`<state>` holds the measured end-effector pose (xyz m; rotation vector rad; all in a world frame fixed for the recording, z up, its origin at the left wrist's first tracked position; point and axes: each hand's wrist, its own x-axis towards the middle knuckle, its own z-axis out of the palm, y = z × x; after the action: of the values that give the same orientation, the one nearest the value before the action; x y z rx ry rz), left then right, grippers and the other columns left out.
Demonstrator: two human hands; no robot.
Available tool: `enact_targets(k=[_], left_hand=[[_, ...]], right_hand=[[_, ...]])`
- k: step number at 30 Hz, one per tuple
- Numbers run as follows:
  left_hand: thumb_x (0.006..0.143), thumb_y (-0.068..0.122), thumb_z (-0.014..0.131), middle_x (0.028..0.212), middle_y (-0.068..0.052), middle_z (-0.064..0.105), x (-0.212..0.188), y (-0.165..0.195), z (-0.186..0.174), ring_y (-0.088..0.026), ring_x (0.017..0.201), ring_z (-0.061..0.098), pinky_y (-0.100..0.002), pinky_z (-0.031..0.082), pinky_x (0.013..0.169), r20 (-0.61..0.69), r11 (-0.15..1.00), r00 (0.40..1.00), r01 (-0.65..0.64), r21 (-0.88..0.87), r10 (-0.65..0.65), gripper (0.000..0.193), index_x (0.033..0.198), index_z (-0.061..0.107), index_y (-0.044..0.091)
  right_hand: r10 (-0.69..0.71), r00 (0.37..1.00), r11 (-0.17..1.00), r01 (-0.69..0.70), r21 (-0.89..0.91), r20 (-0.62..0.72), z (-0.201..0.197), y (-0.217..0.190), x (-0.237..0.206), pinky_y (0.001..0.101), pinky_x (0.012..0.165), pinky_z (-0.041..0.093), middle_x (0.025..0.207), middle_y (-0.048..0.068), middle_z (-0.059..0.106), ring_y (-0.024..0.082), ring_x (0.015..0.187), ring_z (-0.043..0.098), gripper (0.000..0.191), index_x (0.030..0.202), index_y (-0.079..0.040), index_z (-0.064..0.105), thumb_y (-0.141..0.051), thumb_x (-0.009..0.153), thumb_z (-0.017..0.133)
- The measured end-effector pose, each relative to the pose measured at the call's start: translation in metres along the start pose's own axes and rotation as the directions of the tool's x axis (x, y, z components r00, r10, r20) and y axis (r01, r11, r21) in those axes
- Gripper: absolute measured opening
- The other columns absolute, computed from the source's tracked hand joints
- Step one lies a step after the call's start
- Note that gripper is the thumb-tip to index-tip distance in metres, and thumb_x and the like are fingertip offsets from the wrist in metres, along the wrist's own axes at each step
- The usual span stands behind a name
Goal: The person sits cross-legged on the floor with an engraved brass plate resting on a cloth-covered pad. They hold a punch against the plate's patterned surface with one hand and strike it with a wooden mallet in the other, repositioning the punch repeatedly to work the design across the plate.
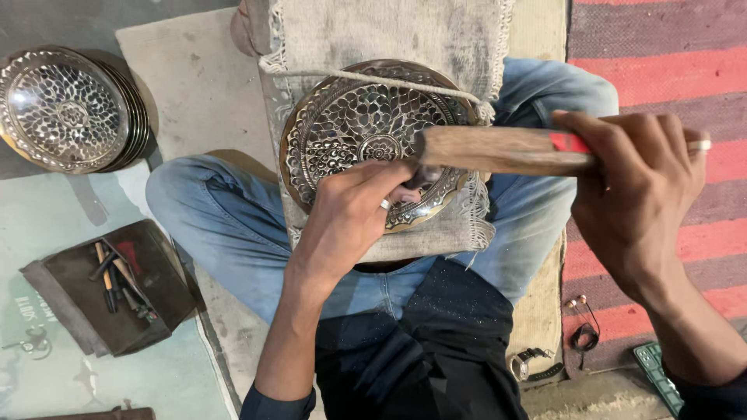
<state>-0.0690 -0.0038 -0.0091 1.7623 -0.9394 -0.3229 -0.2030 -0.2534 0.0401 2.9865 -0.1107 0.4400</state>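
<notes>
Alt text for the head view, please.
Seated person's left hand presses on an engraved metal plate on a cloth in the lap, while the right hand grips a wooden hammer handle above it. Stacked plates lie left.

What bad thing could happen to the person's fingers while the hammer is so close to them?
The left hand rests on the engraved metal plate, fingers right beside the wooden hammer gripped by the right hand. A stray blow might hit those fingers. The plate sits only on a cloth-covered block under a loose string, so it could slide. A slip might also dent the fine pattern.
</notes>
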Motion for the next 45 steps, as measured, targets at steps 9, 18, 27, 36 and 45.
enact_targets(k=[9, 18, 27, 36, 45], left_hand=[[0.086, -0.019, 0.062, 0.110, -0.018, 0.075, 0.003, 0.002, 0.000, -0.023, 0.098, 0.080, -0.031, 0.067, 0.081, 0.001, 0.999, 1.000, -0.006, -0.031, 0.006, 0.040, 0.123, 0.066, -0.004], [0.089, -0.014, 0.066, 0.099, -0.015, 0.076, 0.002, -0.001, 0.002, -0.022, 0.089, 0.079, -0.033, 0.065, 0.075, -0.016, 0.999, 1.000, -0.024, 0.024, 0.024, 0.031, 0.118, 0.068, -0.003], [0.088, -0.016, 0.062, 0.101, -0.016, 0.076, 0.002, 0.003, 0.000, -0.023, 0.091, 0.079, -0.034, 0.065, 0.076, -0.019, 1.000, 1.000, -0.006, 0.022, 0.007, 0.036, 0.120, 0.068, -0.001], [0.084, -0.017, 0.061, 0.104, -0.016, 0.076, 0.002, 0.002, -0.001, -0.023, 0.092, 0.079, -0.035, 0.065, 0.078, -0.018, 0.999, 0.999, -0.030, 0.032, 0.030, 0.040, 0.121, 0.068, -0.001], [0.084, -0.018, 0.060, 0.104, -0.015, 0.076, 0.002, 0.003, -0.001, -0.022, 0.093, 0.079, -0.035, 0.065, 0.081, -0.020, 0.999, 1.000, -0.017, 0.047, 0.018, 0.041, 0.121, 0.068, -0.001]], right_hand=[[0.275, 0.955, 0.828, -0.292, 0.479, 0.107, 0.007, 0.014, -0.012, 0.0301, 0.079, 0.053, 0.105, 0.014, 0.064, 0.024, 0.092, 0.063, 0.044, 0.129, 0.000, 0.062, 0.009, 0.091, 0.081], [0.142, 0.990, 0.925, -0.140, 0.354, 0.022, 0.015, 0.008, -0.011, 0.0421, 0.083, 0.051, 0.103, 0.016, 0.062, 0.031, 0.091, 0.063, 0.040, 0.125, -0.001, 0.065, 0.017, 0.090, 0.074], [0.269, 0.945, 0.743, -0.327, 0.584, 0.186, 0.014, 0.001, -0.002, 0.0323, 0.080, 0.055, 0.107, 0.013, 0.061, 0.025, 0.098, 0.065, 0.027, 0.115, -0.001, 0.055, 0.010, 0.094, 0.068], [0.435, 0.853, 0.650, -0.519, 0.556, 0.288, 0.011, -0.008, 0.006, 0.0374, 0.067, 0.047, 0.094, 0.009, 0.063, 0.026, 0.075, 0.058, 0.028, 0.106, -0.002, 0.055, 0.002, 0.091, 0.078], [0.140, 0.985, 0.962, -0.158, 0.223, 0.096, 0.013, -0.011, 0.001, 0.0404, 0.085, 0.052, 0.102, 0.012, 0.067, 0.029, 0.095, 0.064, 0.046, 0.119, -0.007, 0.067, 0.015, 0.080, 0.075]])
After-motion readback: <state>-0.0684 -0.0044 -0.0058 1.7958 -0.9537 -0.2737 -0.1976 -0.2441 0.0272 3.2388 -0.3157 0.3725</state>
